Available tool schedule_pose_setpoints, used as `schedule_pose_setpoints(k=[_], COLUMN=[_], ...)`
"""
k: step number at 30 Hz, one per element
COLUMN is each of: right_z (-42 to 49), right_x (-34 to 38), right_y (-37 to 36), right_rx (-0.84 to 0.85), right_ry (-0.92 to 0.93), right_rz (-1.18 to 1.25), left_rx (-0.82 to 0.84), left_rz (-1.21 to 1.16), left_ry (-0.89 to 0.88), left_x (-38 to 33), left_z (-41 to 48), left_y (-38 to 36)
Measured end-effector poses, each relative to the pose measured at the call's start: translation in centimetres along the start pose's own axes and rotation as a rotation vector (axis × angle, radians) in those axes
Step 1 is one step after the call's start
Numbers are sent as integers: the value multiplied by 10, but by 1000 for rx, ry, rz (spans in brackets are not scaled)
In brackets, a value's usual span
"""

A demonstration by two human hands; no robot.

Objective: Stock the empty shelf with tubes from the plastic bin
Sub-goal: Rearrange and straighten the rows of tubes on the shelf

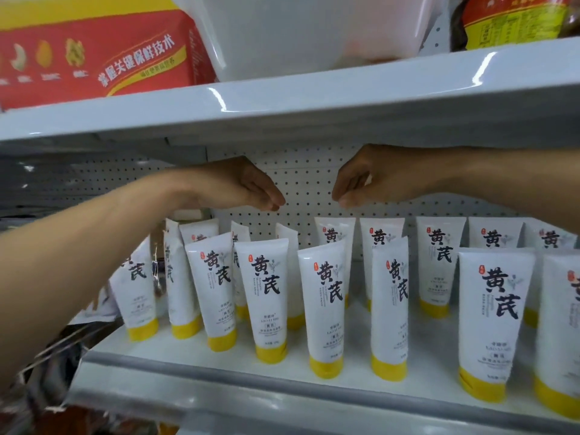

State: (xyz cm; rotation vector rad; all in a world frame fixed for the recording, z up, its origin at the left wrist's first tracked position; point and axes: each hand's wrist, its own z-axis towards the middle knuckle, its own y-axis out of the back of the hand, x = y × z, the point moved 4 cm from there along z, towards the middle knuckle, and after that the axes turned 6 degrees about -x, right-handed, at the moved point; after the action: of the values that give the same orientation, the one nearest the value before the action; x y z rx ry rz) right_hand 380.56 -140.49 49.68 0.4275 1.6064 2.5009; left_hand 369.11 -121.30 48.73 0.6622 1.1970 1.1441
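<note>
While left hand [238,186] and right hand [372,180] hang loose, empty, rightmost tube [561,334] is cropped.

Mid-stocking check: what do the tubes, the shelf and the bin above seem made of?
Tubes: probably soft plastic, satin white, glossy yellow caps; flat crimped top ends suggest it. Shelf: likely painted sheet metal, smooth pale grey with a rolled front lip. Plastic bin: translucent whitish plastic; a reddish shape shows faintly through.

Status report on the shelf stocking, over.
Both grips empty: left hand, right hand, over the tubes. Tubes stand cap-down in rows on shelf. Nothing seen between hands and tubes.
</note>
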Motion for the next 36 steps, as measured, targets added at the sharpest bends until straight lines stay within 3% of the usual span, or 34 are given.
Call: schedule_pose_setpoints(k=[5, 11, 21, 27, 36], right_z=[19, 42, 60, 66, 81], right_x=[30, 66, 85, 86, 72], right_y=[-8, -37, -64, -68, -78], right_rx=[0, 223, 363, 271, 216], right_ry=[5, -128, -278, -267, -199], right_rz=[8, -49, -273, -323, -309], left_rx=[81, 180, 224, 180, 127], left_rz=[46, 79, 77, 76, 161], left_ry=[2, -59, -222, -278, -216], left_x=[28, 51, 66, 68, 76], left_z=[-7, -1, 8, 18, 35], left_y=[15, 6, -9, -15, -18])
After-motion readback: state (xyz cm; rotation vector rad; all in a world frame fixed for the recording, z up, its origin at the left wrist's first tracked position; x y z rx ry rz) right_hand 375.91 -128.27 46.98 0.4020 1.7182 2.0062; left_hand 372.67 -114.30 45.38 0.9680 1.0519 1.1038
